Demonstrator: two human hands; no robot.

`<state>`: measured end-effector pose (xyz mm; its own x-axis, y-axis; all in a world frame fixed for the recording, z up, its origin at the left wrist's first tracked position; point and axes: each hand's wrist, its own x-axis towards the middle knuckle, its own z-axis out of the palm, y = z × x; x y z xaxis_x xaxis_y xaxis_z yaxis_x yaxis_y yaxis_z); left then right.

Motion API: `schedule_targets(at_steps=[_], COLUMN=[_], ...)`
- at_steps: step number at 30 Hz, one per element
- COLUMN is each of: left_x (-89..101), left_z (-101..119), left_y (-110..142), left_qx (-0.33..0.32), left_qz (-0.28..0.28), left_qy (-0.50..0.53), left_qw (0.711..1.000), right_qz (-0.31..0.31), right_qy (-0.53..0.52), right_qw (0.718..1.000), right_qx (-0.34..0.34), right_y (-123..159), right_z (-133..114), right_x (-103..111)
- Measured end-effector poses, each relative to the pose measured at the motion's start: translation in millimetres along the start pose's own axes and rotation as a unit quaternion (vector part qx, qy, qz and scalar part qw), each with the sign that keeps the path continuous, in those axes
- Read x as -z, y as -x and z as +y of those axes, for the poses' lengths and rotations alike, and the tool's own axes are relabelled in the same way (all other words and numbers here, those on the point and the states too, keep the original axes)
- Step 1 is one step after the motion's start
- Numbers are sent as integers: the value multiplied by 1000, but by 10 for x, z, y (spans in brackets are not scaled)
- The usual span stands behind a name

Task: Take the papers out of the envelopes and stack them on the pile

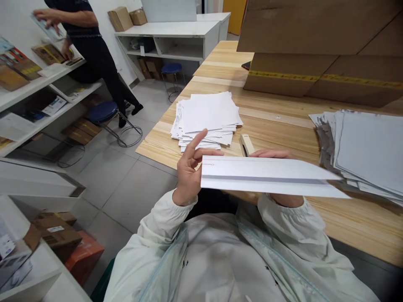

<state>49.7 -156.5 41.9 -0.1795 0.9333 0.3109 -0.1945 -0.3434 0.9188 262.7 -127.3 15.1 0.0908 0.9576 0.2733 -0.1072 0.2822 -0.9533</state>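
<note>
White paper sheets (252, 170), with a gap between their upper and lower layers, are held nearly edge-on over the front of the table. My left hand (189, 172) grips their left end, its index finger raised and another finger along the top edge. Behind and under the right part of the sheets is my right hand (273, 154), fingers along the far edge and much of the palm hidden. Just beyond the sheets lies a beige stapler (247, 144), partly covered. A loose stack of white papers (209, 113) sits ahead on the left.
Another paper stack (371, 147) lies on the wooden table (277, 130) at right. Large cardboard boxes (283, 71) stand at the back, near a dark phone-like object (246, 65). A co-worker (91, 46) stands by the left shelves; blue stools (103, 111) occupy the floor.
</note>
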Motion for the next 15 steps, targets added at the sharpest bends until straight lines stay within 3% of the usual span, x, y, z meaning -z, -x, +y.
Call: schedule_targets(at_steps=[2, 5, 15], left_x=[39, 77, 15], left_z=[-90, -202, -203], left_y=[-35, -43, -61], left_qx=[-32, -51, -8], left_qz=[-27, -43, -35], left_qy=[-19, -42, -75], left_qw=[999, 997, 997], right_qz=[-6, -3, -5], right_qy=[11, 10, 27], right_qw=[999, 1000, 999], right_qx=[35, 29, 35], right_y=[19, 47, 51], right_z=[15, 50, 132], right_x=[-86, -159, -134])
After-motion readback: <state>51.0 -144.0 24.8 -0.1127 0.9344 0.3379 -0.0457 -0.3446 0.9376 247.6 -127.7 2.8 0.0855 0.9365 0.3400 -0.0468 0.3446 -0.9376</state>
